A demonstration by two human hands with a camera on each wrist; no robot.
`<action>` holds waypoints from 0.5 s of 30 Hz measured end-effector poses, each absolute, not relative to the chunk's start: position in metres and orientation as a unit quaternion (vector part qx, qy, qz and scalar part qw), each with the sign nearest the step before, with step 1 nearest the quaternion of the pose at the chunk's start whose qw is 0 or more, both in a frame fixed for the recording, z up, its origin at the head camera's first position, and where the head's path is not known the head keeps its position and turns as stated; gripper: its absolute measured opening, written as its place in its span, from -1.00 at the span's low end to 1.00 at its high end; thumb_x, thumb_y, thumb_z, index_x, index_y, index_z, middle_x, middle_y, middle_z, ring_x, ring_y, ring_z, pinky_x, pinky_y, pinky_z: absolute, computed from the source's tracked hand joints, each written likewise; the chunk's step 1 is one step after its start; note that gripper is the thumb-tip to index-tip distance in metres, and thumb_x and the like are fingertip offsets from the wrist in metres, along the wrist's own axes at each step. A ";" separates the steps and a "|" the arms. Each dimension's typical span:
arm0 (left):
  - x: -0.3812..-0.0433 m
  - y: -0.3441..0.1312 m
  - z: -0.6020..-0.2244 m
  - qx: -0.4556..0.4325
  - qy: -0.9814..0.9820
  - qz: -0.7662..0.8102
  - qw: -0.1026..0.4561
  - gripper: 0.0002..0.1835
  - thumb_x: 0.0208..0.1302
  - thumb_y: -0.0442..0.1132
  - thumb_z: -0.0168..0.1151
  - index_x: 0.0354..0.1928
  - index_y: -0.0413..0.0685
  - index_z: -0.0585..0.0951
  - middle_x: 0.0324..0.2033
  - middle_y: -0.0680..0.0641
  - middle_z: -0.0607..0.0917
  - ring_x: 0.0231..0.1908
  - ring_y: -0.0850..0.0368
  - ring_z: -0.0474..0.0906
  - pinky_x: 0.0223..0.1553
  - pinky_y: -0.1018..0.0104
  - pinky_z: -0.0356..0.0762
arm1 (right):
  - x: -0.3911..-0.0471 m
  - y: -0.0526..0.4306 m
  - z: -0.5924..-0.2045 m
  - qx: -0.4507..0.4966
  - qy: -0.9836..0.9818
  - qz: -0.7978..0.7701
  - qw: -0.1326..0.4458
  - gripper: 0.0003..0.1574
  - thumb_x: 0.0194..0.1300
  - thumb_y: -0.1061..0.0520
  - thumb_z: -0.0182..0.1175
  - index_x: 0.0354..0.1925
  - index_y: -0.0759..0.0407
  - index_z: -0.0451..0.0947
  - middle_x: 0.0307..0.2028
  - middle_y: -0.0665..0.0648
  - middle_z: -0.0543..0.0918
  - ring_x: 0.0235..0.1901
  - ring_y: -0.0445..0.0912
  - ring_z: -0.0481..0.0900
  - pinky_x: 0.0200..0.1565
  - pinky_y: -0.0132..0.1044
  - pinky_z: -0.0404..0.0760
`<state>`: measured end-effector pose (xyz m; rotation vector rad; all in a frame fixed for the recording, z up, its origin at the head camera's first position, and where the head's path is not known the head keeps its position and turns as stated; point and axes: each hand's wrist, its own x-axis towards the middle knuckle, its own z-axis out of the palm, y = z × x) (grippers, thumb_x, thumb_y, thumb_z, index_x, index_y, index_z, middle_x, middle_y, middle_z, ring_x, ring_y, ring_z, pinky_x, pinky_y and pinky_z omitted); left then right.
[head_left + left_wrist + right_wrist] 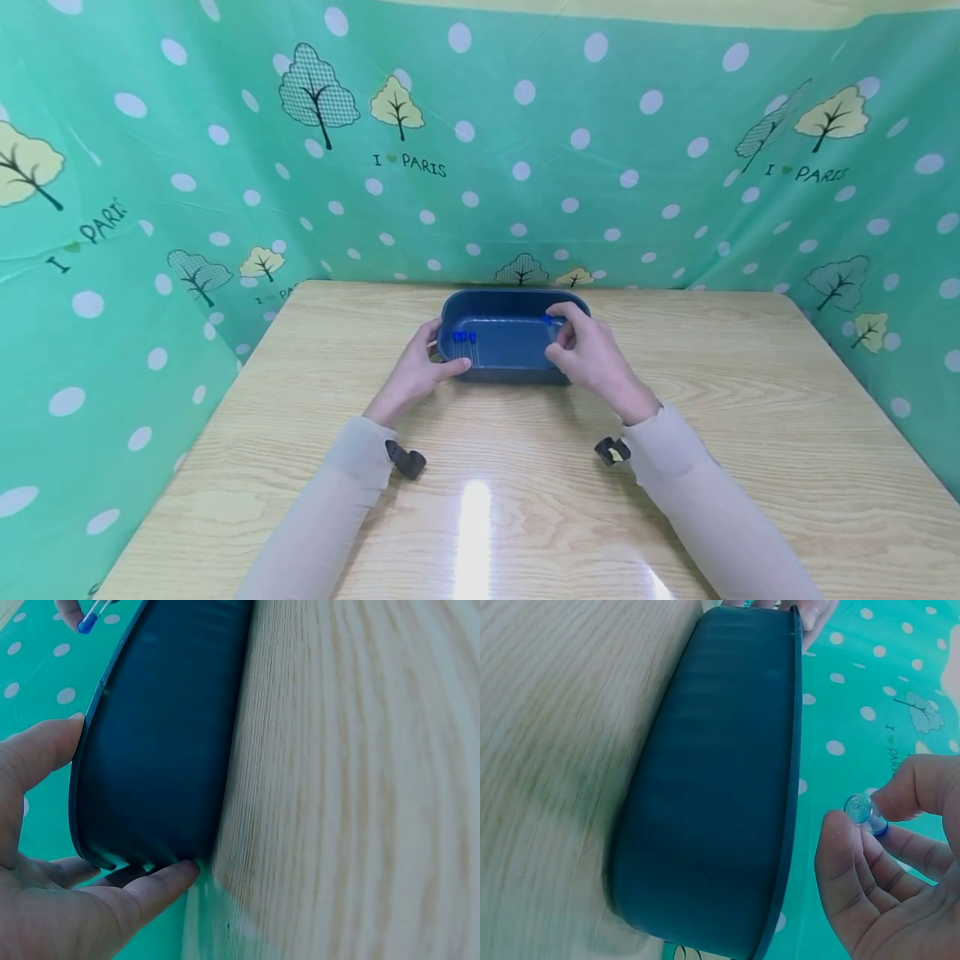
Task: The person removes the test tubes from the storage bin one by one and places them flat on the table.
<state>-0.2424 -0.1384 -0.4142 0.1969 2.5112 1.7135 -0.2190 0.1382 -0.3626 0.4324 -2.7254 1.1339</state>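
Note:
A dark blue plastic tub (512,377) stands near the back of the table. My left hand (415,365) holds its left end, thumb at the front rim and fingers along the outer end. In the left wrist view, that thumb touches the rim of the tub (161,735). Above the tub's right end, my right hand (594,348) pinches a clear tube with a blue cap (547,319) between thumb and fingers. The right wrist view shows the rounded clear end of this tube (859,808). Several blue-capped tubes (462,337) lie side by side inside the tub at the left.
The light wood table (735,433) extends around the tub. Directly behind it hangs a green polka-dot cloth (525,217), which also covers both sides. Dark straps with small devices are on both wrists, the left device (408,462) hanging over the table.

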 end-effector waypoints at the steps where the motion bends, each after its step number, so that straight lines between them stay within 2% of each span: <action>1: -0.242 -0.138 -0.414 0.064 0.824 0.562 0.048 -0.03 0.06 -0.14 0.46 0.45 -0.05 0.10 0.37 -0.18 0.25 0.32 -0.20 0.21 0.28 -0.04 0.25 | -0.219 0.139 -0.363 0.144 -0.911 0.379 0.080 -0.36 0.13 0.25 0.13 0.22 0.08 0.35 -0.43 0.05 0.52 -0.53 -0.08 0.45 -0.44 -0.21 0.46; 15: -0.242 -0.138 -0.414 0.056 0.820 0.567 0.049 -0.03 0.05 -0.16 0.46 0.45 -0.03 0.10 0.36 -0.16 0.26 0.32 -0.18 0.22 0.29 -0.02 0.23 | -0.215 0.152 -0.361 0.135 -0.916 0.367 0.094 -0.34 0.12 0.26 0.13 0.23 0.12 0.34 -0.42 0.06 0.51 -0.47 -0.06 0.46 -0.43 -0.20 0.48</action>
